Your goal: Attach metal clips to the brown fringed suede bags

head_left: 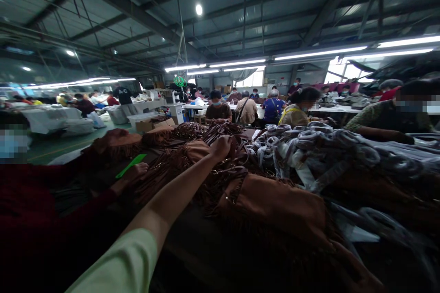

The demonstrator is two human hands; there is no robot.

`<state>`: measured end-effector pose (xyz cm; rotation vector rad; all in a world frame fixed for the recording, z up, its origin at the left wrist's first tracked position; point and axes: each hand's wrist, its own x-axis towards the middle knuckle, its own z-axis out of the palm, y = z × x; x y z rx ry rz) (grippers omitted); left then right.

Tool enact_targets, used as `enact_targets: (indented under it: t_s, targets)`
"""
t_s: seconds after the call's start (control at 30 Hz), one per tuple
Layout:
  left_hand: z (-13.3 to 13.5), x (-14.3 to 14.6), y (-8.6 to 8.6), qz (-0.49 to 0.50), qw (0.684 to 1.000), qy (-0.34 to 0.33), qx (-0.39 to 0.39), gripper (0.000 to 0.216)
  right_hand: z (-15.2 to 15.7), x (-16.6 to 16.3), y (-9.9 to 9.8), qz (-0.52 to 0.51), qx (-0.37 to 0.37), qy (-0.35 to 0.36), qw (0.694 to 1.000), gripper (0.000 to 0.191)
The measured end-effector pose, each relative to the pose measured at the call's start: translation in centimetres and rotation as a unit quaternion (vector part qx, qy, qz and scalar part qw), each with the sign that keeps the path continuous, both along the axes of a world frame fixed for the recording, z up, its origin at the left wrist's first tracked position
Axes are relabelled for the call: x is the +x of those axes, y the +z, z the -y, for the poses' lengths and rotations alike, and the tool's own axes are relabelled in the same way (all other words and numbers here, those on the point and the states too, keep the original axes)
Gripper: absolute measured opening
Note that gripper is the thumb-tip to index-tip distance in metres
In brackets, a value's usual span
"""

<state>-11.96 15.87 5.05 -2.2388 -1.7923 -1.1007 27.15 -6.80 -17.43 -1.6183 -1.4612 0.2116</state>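
The left hand (221, 147), at the end of a bare forearm and a pale green sleeve, reaches into the middle of a heap of brown fringed bags, its fingers curled against dark, narrow straps (242, 152); whether its grip is clenched on them I cannot tell. Nearer the heap's front edge lies a fringed bag (280, 206), its smooth tan-brown panel broad and rounded, thin strips hanging below and metal hardware glinting at one end. Along the heap's right side sit ring-shaped coils (305, 139) in crinkled, translucent plastic. Toward the left edge, a co-worker's hand (137, 172) in a dark red sleeve is beside a flat, bright green strip (130, 165).
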Motion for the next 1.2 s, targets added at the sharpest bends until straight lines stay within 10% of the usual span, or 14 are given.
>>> enact_targets:
  t_s: [0.23,0.37,0.47,0.53,0.77,0.93,1.2]
  targets:
    - [10.3,5.6,2.7,0.265,0.932,-0.245,-0.013,0.029,4.3,-4.0,5.3,-0.091,0.023,-0.089,0.992,0.047]
    - [21.5,11.3,-2.1,0.183,0.907,-0.379,0.006,0.026,5.8,-8.5,9.0,-0.408,-0.087,0.093,0.904,0.063]
    - [28.1,14.1,-7.5,0.058,0.851,-0.519,-0.065,0.031,6.3,-8.8,9.2,-0.574,-0.1,0.105,0.806,0.055]
    - [30.1,15.0,-10.4,0.008,0.812,-0.574,-0.105,0.033,7.0,-7.8,8.4,-0.583,-0.09,0.094,0.802,0.043]
    - [26.5,17.4,-11.7,0.256,0.84,-0.405,-0.255,0.031,10.2,-5.8,6.2,-0.433,-0.177,0.207,0.859,0.048]
    - [24.5,19.9,-11.9,0.371,0.743,-0.39,-0.397,0.035,11.0,-5.7,5.6,-0.398,-0.194,0.238,0.865,0.046]
    - [25.1,21.0,-12.7,0.48,0.683,-0.306,-0.457,0.039,11.2,-4.8,6.6,-0.131,-0.061,0.073,0.987,0.042]
